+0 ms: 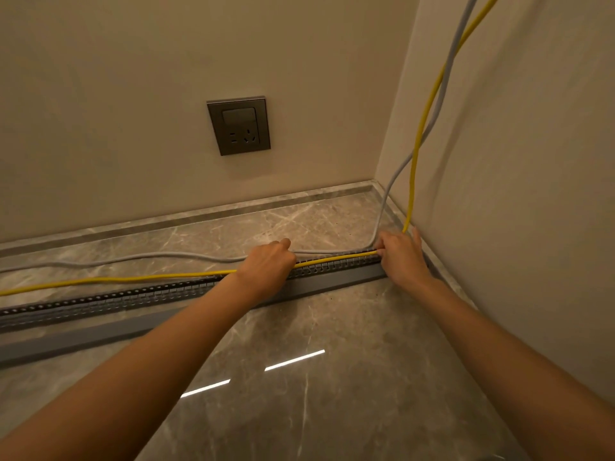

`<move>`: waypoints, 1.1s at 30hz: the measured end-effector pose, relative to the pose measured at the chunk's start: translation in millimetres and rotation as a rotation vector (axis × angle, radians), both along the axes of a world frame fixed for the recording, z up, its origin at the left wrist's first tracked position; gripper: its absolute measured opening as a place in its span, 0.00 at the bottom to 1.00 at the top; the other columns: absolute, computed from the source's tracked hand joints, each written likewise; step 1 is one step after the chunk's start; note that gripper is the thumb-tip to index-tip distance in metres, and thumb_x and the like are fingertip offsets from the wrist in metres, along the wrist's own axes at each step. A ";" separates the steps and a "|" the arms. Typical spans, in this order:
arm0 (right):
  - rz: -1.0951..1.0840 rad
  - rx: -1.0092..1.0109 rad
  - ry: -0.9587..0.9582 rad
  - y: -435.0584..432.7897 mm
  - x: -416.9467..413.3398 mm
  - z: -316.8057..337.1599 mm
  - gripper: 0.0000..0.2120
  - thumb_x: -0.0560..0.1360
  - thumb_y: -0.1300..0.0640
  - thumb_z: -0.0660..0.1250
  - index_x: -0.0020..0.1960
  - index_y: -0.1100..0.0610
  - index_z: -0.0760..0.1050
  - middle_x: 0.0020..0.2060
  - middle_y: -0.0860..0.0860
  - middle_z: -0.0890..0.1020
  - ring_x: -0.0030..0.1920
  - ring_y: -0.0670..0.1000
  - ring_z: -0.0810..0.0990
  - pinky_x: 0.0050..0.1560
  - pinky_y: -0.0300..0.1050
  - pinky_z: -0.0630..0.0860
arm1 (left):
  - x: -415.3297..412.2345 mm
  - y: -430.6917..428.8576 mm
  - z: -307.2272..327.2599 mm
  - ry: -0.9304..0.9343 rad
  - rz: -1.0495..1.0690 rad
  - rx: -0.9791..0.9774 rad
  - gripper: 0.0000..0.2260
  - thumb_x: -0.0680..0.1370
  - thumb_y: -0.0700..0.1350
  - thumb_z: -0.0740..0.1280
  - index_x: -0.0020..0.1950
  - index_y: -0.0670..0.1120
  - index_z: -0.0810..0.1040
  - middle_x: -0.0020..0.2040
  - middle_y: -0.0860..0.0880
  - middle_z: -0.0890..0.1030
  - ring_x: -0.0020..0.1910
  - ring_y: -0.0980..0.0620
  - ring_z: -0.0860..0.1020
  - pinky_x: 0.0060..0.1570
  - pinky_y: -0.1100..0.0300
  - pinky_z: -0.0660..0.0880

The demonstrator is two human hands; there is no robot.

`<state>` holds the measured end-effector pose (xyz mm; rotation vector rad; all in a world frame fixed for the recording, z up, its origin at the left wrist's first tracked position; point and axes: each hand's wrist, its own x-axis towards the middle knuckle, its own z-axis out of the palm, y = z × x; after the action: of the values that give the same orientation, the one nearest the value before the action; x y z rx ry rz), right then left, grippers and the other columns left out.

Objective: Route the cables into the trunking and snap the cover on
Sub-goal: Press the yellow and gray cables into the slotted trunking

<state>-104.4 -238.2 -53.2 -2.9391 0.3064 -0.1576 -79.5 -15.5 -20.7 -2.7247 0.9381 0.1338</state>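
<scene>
A grey slotted trunking (133, 299) lies open along the marble floor, and its flat grey cover (100, 334) lies beside it on the near side. A yellow cable (332, 260) drops down the right wall and runs left over the trunking's far edge. A grey cable (149, 257) follows the same wall and lies on the floor behind the trunking. My right hand (401, 252) pinches the yellow cable at the trunking's right end near the corner. My left hand (268, 264) is curled over the yellow cable further left, on the trunking.
A dark wall socket (238, 125) sits on the back wall above the floor. A marble skirting (199, 214) runs along both walls and meets in the corner at the right. Glossy floor tiles (332, 377) stretch toward me.
</scene>
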 end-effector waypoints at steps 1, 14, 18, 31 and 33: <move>0.001 0.019 -0.002 -0.9 1.2 0.5 0.06 0.75 0.66 0.62 0.49 0.61 0.76 0.50 0.58 0.82 0.58 0.58 0.76 0.70 0.52 0.57 | -0.5 0.0 -0.9 0.006 0.014 0.006 0.13 0.79 0.37 0.60 0.63 0.40 0.74 0.60 0.41 0.74 0.56 0.43 0.76 0.52 0.53 0.74; -0.159 0.446 0.100 -17.4 14.2 5.4 0.18 0.71 0.65 0.70 0.60 0.64 0.73 0.56 0.64 0.80 0.57 0.60 0.78 0.57 0.51 0.75 | 4.7 -7.2 1.3 0.023 0.184 0.020 0.13 0.78 0.35 0.63 0.63 0.41 0.72 0.62 0.40 0.75 0.60 0.42 0.76 0.56 0.52 0.74; -0.184 0.412 0.081 -11.9 12.9 14.4 0.15 0.74 0.63 0.66 0.59 0.66 0.73 0.58 0.64 0.78 0.59 0.61 0.76 0.58 0.50 0.73 | 3.1 -10.3 -0.3 0.016 0.174 -0.059 0.13 0.78 0.34 0.61 0.63 0.39 0.70 0.62 0.40 0.75 0.60 0.41 0.75 0.56 0.52 0.73; -0.367 0.744 0.180 -10.5 44.2 7.0 0.03 0.73 0.65 0.65 0.40 0.60 0.75 0.33 0.55 0.76 0.42 0.55 0.77 0.41 0.46 0.72 | -7.9 -7.9 -18.9 -0.062 0.111 -0.146 0.15 0.80 0.39 0.60 0.67 0.41 0.67 0.62 0.43 0.74 0.56 0.46 0.76 0.52 0.56 0.75; -0.357 0.723 0.182 -8.5 46.1 3.9 0.03 0.72 0.63 0.66 0.46 0.62 0.77 0.39 0.58 0.78 0.44 0.55 0.78 0.42 0.47 0.73 | -6.3 -7.4 -17.3 -0.088 0.104 -0.132 0.13 0.80 0.39 0.59 0.65 0.41 0.70 0.61 0.43 0.75 0.56 0.45 0.76 0.53 0.55 0.74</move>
<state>-58.3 -246.8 -49.3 -2.1643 0.7359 0.1487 -85.8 -22.9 -38.1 -2.8748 0.8081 -0.0299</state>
